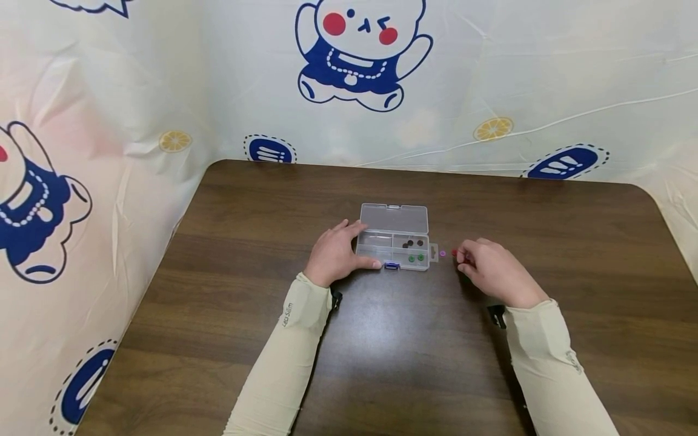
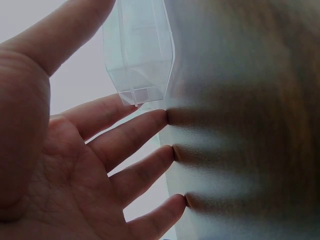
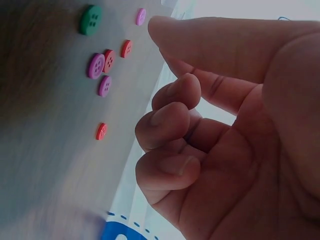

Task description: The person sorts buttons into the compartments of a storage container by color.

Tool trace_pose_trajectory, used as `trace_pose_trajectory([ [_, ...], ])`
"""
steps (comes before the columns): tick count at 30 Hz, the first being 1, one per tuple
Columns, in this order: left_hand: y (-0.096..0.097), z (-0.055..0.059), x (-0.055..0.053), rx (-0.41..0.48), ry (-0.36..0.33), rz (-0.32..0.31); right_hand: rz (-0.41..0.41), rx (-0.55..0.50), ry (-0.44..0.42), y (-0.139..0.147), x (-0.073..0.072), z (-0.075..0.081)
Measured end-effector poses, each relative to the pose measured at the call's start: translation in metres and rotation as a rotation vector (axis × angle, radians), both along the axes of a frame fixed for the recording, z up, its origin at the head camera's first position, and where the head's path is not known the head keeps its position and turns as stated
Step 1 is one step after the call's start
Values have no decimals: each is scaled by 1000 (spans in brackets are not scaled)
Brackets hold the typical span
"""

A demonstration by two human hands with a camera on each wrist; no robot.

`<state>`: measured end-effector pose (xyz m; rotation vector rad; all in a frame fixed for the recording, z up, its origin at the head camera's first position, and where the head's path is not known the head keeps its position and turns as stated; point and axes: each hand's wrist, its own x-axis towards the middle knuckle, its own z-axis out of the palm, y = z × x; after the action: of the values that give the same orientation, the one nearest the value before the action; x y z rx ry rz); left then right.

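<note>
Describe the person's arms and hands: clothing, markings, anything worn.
The person wears long, pale cream sleeves, each bearing small dark lettering. A small black item, too unclear to identify, shows at each wrist. The left hand and right hand are ungloved.

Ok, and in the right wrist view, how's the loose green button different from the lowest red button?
Colour: the green button is deep green, the lowest red button bright red. Size: the green button looks clearly larger than the lowest red button. Place: the green button lies near the top of that view, the lowest red button further down. Both are round, have holes, and lie on the table apart from other buttons.
</note>
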<state>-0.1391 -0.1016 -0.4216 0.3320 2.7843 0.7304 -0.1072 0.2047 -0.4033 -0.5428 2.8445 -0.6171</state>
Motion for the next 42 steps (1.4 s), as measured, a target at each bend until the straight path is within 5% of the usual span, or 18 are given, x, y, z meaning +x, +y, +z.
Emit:
trace_pose_trajectory([
  [42, 0, 0, 0, -13, -1, 0, 27, 42, -38, 9, 10, -8],
])
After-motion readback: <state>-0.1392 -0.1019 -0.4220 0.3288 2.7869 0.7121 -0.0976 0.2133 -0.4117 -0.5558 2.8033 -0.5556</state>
